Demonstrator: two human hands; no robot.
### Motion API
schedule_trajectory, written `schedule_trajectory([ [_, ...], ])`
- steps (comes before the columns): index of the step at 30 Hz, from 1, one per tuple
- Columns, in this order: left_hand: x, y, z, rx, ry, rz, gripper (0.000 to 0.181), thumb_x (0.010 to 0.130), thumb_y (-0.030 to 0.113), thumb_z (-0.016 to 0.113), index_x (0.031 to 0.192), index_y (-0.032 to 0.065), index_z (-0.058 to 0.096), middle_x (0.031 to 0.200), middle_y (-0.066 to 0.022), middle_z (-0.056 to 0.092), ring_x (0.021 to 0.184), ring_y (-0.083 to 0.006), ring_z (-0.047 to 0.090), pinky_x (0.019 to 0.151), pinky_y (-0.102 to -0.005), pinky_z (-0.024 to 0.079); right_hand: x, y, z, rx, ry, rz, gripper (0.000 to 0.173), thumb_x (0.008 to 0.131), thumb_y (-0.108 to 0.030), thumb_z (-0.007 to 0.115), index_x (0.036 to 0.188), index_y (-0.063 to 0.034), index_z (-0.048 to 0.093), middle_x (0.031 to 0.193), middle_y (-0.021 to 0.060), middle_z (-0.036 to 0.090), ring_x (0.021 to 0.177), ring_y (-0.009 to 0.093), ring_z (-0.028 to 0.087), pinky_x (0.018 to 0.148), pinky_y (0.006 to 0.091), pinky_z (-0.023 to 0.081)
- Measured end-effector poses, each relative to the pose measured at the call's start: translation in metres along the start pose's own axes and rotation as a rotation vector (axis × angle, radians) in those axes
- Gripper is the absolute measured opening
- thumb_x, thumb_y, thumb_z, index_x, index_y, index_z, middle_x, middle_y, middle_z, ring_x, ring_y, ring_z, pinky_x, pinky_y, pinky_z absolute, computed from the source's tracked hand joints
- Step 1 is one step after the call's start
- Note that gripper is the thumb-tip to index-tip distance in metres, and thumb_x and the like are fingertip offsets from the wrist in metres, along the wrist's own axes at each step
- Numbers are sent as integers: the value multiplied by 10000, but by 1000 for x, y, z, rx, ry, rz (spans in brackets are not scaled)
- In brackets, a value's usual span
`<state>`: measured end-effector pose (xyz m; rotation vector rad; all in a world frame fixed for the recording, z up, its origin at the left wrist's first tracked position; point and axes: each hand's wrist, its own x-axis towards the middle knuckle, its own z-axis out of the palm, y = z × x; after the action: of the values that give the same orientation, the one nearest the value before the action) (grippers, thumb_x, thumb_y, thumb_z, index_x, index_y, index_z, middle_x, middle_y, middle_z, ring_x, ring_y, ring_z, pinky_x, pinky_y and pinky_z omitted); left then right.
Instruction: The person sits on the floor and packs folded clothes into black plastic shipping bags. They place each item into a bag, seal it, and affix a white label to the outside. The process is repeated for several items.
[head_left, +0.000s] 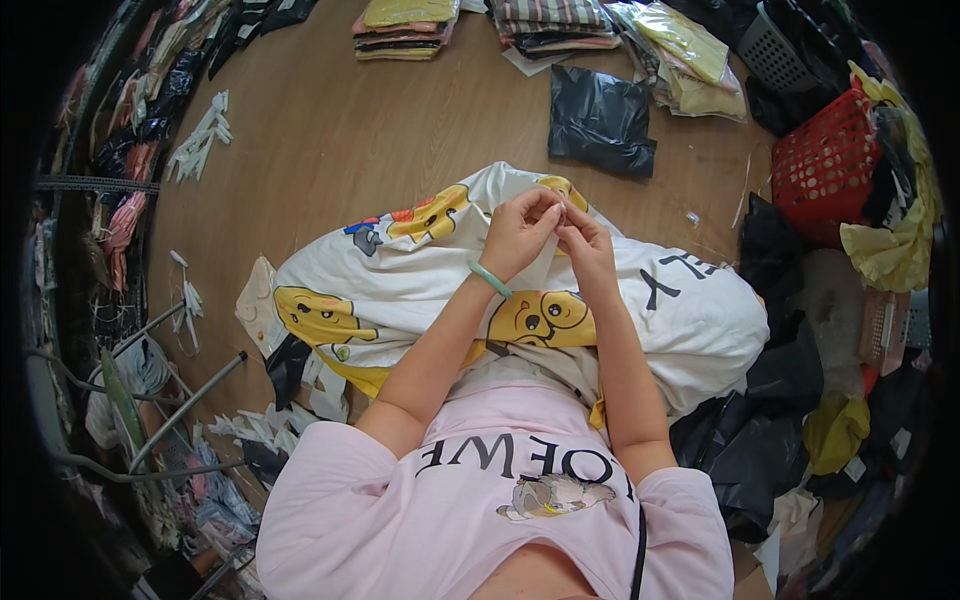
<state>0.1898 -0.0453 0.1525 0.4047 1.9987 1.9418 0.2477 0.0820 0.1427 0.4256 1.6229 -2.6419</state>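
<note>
My left hand (525, 229), with a pale green bangle (489, 279) at its wrist, meets my right hand (587, 238) above my lap. The fingertips of both hands pinch a small whitish piece too small to identify. A thin white sheet or strip (550, 262) hangs between the hands, its upper end hidden by the fingers. White fabric printed with yellow cartoon figures (420, 281) covers my crossed legs below. Ahead on the wooden floor lies a black plastic bag (601, 120), apart from both hands.
Stacks of bagged folded garments (401, 30) stand at the far edge, with more bagged garments (690, 56) to their right. A red perforated basket (825, 161) is at right. White strips (202, 139) and a metal-tube frame (187, 409) are at left. Black plastic (757, 427) lies beside my legs.
</note>
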Motion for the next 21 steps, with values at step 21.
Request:
schedule_trajectory([
  [21, 0, -2, -1, 22, -46, -20, 161, 940, 84, 631, 1034, -37, 682, 919, -54, 715, 833, -97, 669, 779, -235, 545, 4, 0, -20, 175, -62, 147, 346, 1042, -234, 506, 1258, 12, 617, 1145, 101, 678, 1032, 150, 662, 927, 284, 528],
])
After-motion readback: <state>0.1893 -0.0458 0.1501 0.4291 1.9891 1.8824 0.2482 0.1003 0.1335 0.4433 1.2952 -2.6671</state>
